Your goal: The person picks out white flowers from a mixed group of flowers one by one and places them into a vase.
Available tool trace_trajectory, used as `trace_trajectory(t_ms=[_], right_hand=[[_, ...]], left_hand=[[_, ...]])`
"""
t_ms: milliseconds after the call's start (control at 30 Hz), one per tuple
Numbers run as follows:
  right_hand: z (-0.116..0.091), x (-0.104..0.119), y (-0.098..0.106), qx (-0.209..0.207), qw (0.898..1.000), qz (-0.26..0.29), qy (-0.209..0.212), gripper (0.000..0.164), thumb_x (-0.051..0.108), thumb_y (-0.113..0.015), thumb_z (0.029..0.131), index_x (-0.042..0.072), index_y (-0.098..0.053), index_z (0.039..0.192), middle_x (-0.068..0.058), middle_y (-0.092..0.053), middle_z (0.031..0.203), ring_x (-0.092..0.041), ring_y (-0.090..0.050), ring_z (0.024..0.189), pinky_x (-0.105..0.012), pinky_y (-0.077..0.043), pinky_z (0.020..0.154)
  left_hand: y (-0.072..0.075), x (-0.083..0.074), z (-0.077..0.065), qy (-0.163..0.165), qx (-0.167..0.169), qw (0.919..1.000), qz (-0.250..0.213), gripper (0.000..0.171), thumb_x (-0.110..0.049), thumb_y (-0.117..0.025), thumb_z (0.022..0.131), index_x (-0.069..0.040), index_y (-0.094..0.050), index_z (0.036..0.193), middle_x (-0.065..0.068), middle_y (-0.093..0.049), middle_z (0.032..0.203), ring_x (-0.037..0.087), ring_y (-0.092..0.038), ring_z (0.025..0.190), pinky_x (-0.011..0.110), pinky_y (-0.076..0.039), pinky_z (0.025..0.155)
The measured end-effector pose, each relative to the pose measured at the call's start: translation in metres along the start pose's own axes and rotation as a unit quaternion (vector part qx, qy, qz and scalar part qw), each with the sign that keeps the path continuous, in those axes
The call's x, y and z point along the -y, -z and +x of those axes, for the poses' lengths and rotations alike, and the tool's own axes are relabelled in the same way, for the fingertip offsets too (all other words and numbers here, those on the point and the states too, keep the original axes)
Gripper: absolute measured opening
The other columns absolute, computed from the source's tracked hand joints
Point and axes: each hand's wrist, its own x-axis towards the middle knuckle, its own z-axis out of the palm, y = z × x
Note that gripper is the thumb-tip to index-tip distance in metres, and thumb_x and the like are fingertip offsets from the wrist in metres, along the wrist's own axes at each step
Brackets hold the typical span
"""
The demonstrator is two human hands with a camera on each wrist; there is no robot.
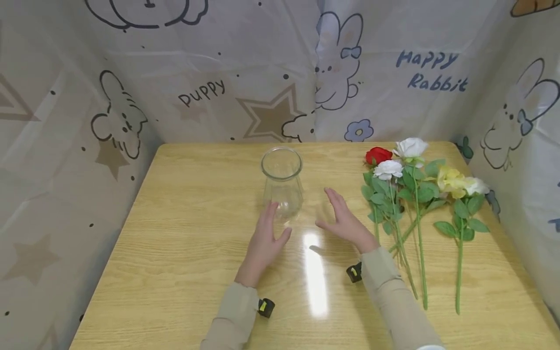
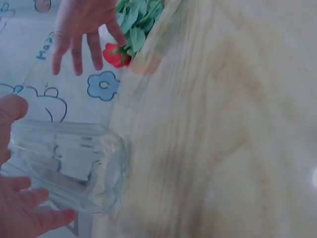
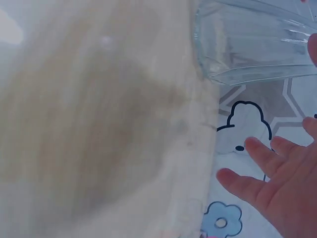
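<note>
A clear glass vase (image 1: 282, 189) with a wide rim stands upright toward the back of the table. My left hand (image 1: 264, 243) is just in front of it, fingers extended and thumb spread; whether the fingertips touch the glass I cannot tell. To the vase's right and nearer me, my right hand (image 1: 347, 226) hovers with fingers spread, apart from the glass and holding nothing. The left wrist view shows the vase (image 2: 74, 163) beside the left fingers, with the right hand (image 2: 86, 25) beyond. In the right wrist view, a gap separates the right hand (image 3: 287, 183) from the vase (image 3: 257, 44).
Long-stemmed artificial flowers lie at the table's right: a red rose (image 1: 378, 155), white roses (image 1: 411, 148) and a yellow bloom (image 1: 452, 182). Cartoon-printed cloth (image 1: 192, 63) rises behind and beside the wooden table (image 1: 183, 233). Light reflects off the tabletop's middle.
</note>
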Motion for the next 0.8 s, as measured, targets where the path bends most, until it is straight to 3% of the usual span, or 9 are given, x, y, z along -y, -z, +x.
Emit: trace_trajectory(t_ms=[167, 400, 533, 667, 800], right_hand=[[0.03, 0.008, 0.007, 0.012, 0.999, 0.048, -0.013, 0.093, 0.026, -0.068, 0.08, 0.01, -0.002, 0.144, -0.021, -0.004, 0.145, -0.04, -0.025, 0.125, -0.055, -0.03, 0.097], [0.069, 0.021, 0.011, 0.01, 0.999, 0.053, -0.002, 0.101, 0.024, -0.073, 0.075, 0.007, -0.001, 0.144, -0.022, -0.006, 0.146, -0.042, -0.022, 0.127, -0.054, -0.028, 0.098], [0.086, 0.031, 0.01, 0.007, 0.997, 0.077, 0.01, 0.102, 0.019, -0.075, 0.073, 0.006, -0.002, 0.144, -0.019, -0.005, 0.147, -0.041, -0.02, 0.128, -0.054, -0.025, 0.1], [0.098, 0.04, 0.007, 0.012, 0.991, 0.136, -0.005, 0.111, 0.014, -0.077, 0.069, 0.011, 0.005, 0.144, -0.012, 0.001, 0.149, -0.039, -0.02, 0.129, -0.052, -0.027, 0.1], [0.106, 0.047, 0.005, 0.013, 0.988, 0.156, -0.003, 0.115, 0.009, -0.077, 0.066, 0.011, 0.009, 0.143, -0.014, 0.003, 0.148, -0.039, -0.018, 0.129, -0.052, -0.025, 0.101]], left_hand=[[0.004, 0.005, 0.024, 0.024, -0.035, 0.9945, -0.096, 0.084, -0.021, -0.063, 0.083, -0.004, -0.007, 0.142, 0.023, -0.001, 0.145, 0.04, -0.01, 0.131, 0.056, -0.022, 0.1], [0.01, 0.012, 0.054, 0.062, -0.056, 0.9808, -0.176, 0.09, -0.02, -0.068, 0.079, -0.006, -0.006, 0.143, 0.017, -0.005, 0.146, 0.034, -0.009, 0.132, 0.056, -0.017, 0.102], [0.011, 0.015, 0.067, 0.064, -0.051, 0.9785, -0.189, 0.094, -0.02, -0.07, 0.077, -0.006, -0.005, 0.143, 0.018, -0.001, 0.146, 0.034, -0.006, 0.133, 0.056, -0.015, 0.102], [0.013, 0.017, 0.075, 0.083, -0.043, 0.9783, -0.185, 0.099, -0.023, -0.073, 0.074, -0.01, -0.004, 0.144, 0.015, 0.002, 0.148, 0.033, -0.006, 0.133, 0.055, -0.015, 0.102], [0.017, 0.017, 0.08, 0.084, -0.038, 0.9791, -0.181, 0.1, -0.024, -0.074, 0.072, -0.013, -0.005, 0.144, 0.015, -0.002, 0.148, 0.032, -0.007, 0.133, 0.056, -0.015, 0.102]])
